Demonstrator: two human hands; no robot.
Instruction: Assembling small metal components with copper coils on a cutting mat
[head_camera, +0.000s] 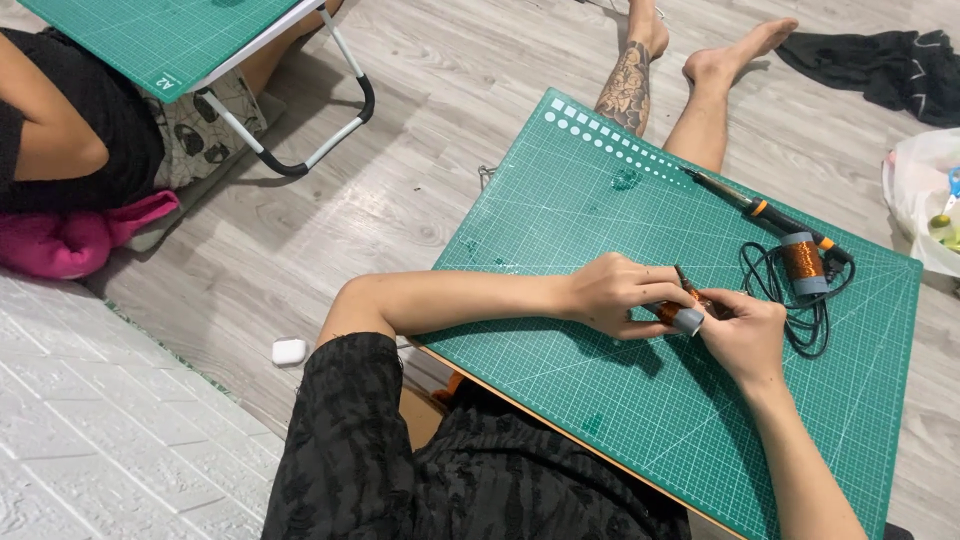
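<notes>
Both your hands, left hand (612, 295) and right hand (745, 335), pinch one copper-wire spool (680, 315) with closed fingers, steadying it near the soldering iron (765, 210) on the green mat (600, 200).

left hand (612, 292) + right hand (742, 335): pinching copper wire spool (681, 316) | green cutting mat (640, 400)

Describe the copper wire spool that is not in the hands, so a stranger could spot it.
Start at the green cutting mat and go to its right side. By the black cord and soldering iron stands the free spool, upright and untouched, unlike the spool both hands grip.
</notes>
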